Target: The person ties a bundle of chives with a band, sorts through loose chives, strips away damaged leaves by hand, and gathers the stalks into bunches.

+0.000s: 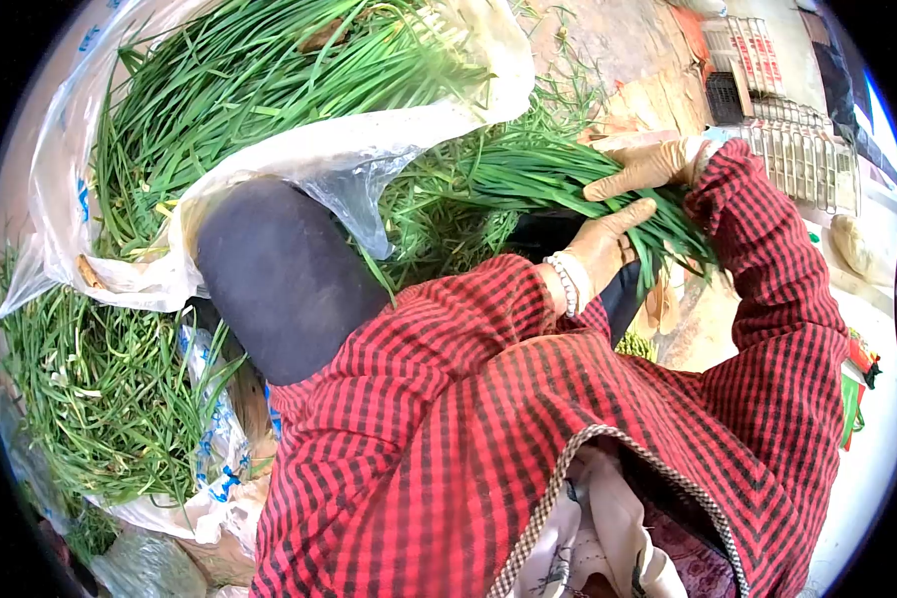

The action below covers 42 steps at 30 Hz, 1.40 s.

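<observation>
A bunch of garlic chives (538, 174) lies across both hands in front of my chest, its long green leaves spreading to the left and its ends drooping at lower right. From below, my left hand (603, 244), gloved and with a white beaded bracelet at the wrist, closes on the bunch. My right hand (648, 167), also gloved, grips it from above, fingers laid over the leaves. The undersides of the fingers are hidden by the leaves. A plastic sheet (299, 145) at upper left holds a large heap of chives (259, 75).
Loose chives (100, 399) are piled at lower left beside a crumpled plastic bag (149, 563). My dark-covered knee (279, 279) sits between the heaps. Scattered trimmings (439, 224) lie under the bunch. Wire crates (802, 164) stand at upper right.
</observation>
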Available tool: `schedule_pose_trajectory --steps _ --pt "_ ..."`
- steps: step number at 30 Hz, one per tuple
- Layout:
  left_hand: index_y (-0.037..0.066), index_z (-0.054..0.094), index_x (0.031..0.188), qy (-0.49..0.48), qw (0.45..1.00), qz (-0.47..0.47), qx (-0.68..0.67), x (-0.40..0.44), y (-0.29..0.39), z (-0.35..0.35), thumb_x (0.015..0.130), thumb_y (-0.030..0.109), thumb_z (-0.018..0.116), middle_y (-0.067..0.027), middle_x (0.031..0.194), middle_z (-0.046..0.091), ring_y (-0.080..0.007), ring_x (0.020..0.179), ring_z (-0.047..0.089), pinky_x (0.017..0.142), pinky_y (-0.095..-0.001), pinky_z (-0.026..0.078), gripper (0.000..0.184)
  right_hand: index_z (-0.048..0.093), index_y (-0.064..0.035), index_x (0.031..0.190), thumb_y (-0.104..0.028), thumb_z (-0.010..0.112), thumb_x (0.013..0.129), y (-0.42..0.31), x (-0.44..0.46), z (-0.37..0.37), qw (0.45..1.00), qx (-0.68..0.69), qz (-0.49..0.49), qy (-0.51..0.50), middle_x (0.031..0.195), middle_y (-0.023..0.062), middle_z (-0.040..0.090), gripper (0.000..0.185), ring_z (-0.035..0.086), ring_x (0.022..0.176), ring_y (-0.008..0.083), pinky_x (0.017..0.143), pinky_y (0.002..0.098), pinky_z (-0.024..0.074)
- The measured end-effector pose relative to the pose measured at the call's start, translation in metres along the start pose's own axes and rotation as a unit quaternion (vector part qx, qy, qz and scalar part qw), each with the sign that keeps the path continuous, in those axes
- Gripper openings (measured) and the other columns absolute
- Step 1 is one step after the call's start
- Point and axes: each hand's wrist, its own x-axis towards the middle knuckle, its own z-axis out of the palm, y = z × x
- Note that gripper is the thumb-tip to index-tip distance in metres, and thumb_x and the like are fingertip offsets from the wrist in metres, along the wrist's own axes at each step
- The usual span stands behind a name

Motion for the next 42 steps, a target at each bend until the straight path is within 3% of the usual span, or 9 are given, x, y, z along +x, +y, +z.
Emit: schedule_pose_trajectory --steps 5,12,14,18,20,24,28,37,42 --pt "0.005 0.06 0.113 0.044 0.979 -0.055 0.189 -0.007 -0.017 0.015 0.087 0.015 0.067 -0.0034 0.106 0.065 -0.0149 0.096 0.062 0.084 -0.0323 0.051 0.029 0.048 -0.0015 0.129 -0.045 0.074 0.079 0.026 -0.011 0.018 0.98 0.149 0.052 -0.125 0.116 0.0092 0.06 0.071 0.055 0.103 0.0158 0.091 0.0336 0.0454" --pt "0.004 0.046 0.131 0.009 0.858 -0.011 0.513 -0.009 -0.034 -0.01 0.079 0.014 0.071 -0.0073 0.114 0.06 -0.0164 0.093 0.06 0.076 -0.0314 0.048 0.059 0.053 0.0001 0.123 -0.008 0.075 0.07 0.059 -0.001 0.026 0.986 0.045 -0.114 0.115 0.106 0.0087 0.067 0.058 0.06 0.09 0.0144 0.081 0.0308 0.0503" --pt "0.003 0.049 0.128 0.041 0.921 -0.12 0.368 -0.021 0.0 0.004 0.085 0.017 0.064 -0.0089 0.109 0.065 -0.0182 0.087 0.064 0.073 -0.0317 0.05 0.048 0.058 0.0012 0.11 -0.01 0.074 0.072 0.036 -0.014 0.007 0.945 -0.03 0.18 0.271 0.098 0.0192 0.067 0.043 0.064 0.086 0.0204 0.077 0.0329 0.0512" --pt "0.003 0.054 0.121 0.077 0.917 -0.1 0.378 -0.017 0.026 -0.017 0.089 0.018 0.056 -0.0071 0.109 0.065 -0.0165 0.089 0.065 0.077 -0.0295 0.052 0.035 0.06 0.0022 0.108 -0.012 0.075 0.071 0.004 -0.043 0.009 0.961 -0.244 -0.037 0.127 0.097 0.0183 0.068 0.043 0.066 0.084 0.0245 0.077 0.0328 0.0511" --pt "0.004 0.055 0.121 0.11 0.941 -0.109 0.3 -0.021 0.029 -0.013 0.089 0.016 0.054 -0.0064 0.11 0.065 -0.0159 0.091 0.064 0.079 -0.0303 0.052 0.034 0.064 -0.0004 0.107 -0.013 0.076 0.069 0.036 -0.036 -0.027 0.899 -0.103 0.064 0.422 0.1 0.0164 0.068 0.041 0.066 0.084 0.0244 0.08 0.032 0.0503" --pt "0.003 0.053 0.12 0.013 0.985 -0.119 0.124 -0.015 0.035 -0.033 0.09 0.024 0.058 -0.0138 0.122 0.058 -0.0263 0.113 0.057 0.093 -0.0444 0.047 0.037 0.063 0.0001 0.111 -0.009 0.075 0.072 0.031 -0.049 -0.011 0.996 -0.061 -0.013 0.057 0.1 0.0092 0.07 0.041 0.063 0.088 0.0178 0.083 0.031 0.0501" --pt "-0.006 0.014 0.143 0.071 0.992 -0.063 0.077 -0.016 0.044 -0.023 0.087 0.051 0.06 -0.0285 0.136 0.041 -0.0363 0.128 0.042 0.101 -0.055 0.038 0.092 0.056 0.0002 0.119 0.0 0.068 0.071 0.046 -0.052 -0.013 0.94 0.119 0.067 0.313 0.099 0.0089 0.068 0.049 0.06 0.087 0.0143 0.079 0.0278 0.0503" --pt "0.007 0.065 0.095 0.228 0.965 0.001 0.132 -0.017 0.026 -0.064 0.084 0.024 0.064 -0.0095 0.087 0.068 -0.0258 0.079 0.064 0.079 -0.0379 0.051 0.02 0.036 0.0033 0.128 -0.027 0.066 0.076 -0.007 -0.016 0.191 0.903 0.056 0.016 0.426 0.08 0.0248 0.063 0.067 0.063 0.072 0.0438 0.063 0.0479 0.051" --pt "0.006 0.065 0.087 0.289 0.935 -0.046 0.202 -0.038 0.028 -0.025 0.08 0.02 0.064 -0.0069 0.077 0.066 -0.0221 0.068 0.062 0.067 -0.0353 0.052 0.016 0.052 -0.0029 0.119 -0.042 0.055 0.093 0.036 -0.019 0.2 0.768 0.444 -0.223 0.403 0.097 0.0065 0.063 0.047 0.061 0.089 0.0152 0.074 0.0302 0.0503"
